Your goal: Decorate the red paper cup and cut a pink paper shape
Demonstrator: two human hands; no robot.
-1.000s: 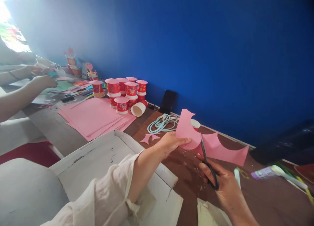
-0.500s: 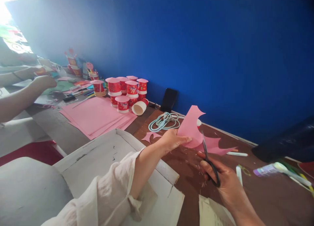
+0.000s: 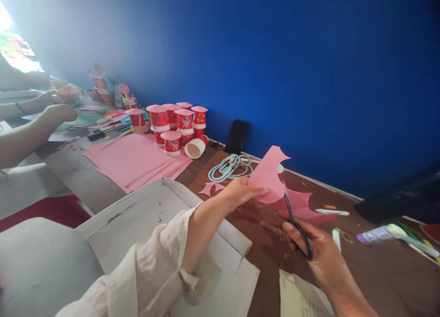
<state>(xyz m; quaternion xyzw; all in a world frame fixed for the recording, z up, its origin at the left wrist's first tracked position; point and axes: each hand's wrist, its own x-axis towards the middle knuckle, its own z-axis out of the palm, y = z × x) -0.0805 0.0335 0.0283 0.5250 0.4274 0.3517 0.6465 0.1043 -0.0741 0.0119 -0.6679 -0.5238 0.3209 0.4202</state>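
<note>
My left hand (image 3: 240, 193) pinches a pink paper sheet (image 3: 270, 175) by its near edge and holds it above the brown table (image 3: 378, 280). My right hand (image 3: 314, 253) grips black scissors (image 3: 294, 223), fingers through the loops. The blades point up into the paper, cutting along a curved line. The part of the sheet to the right of the blades droops toward the table.
A white cardboard box lid (image 3: 151, 225) lies under my left arm. Pink sheets (image 3: 134, 158), red paper cups (image 3: 177, 124), a coiled pale cord (image 3: 230, 166) and a black phone (image 3: 237, 136) sit along the blue wall. Another person's arms (image 3: 30, 124) work at far left. Markers (image 3: 395, 234) lie at right.
The paper has turned in my left hand and its right part has dropped lower and flatter. The scissors have gone further along the curve. Both hands shifted slightly right.
</note>
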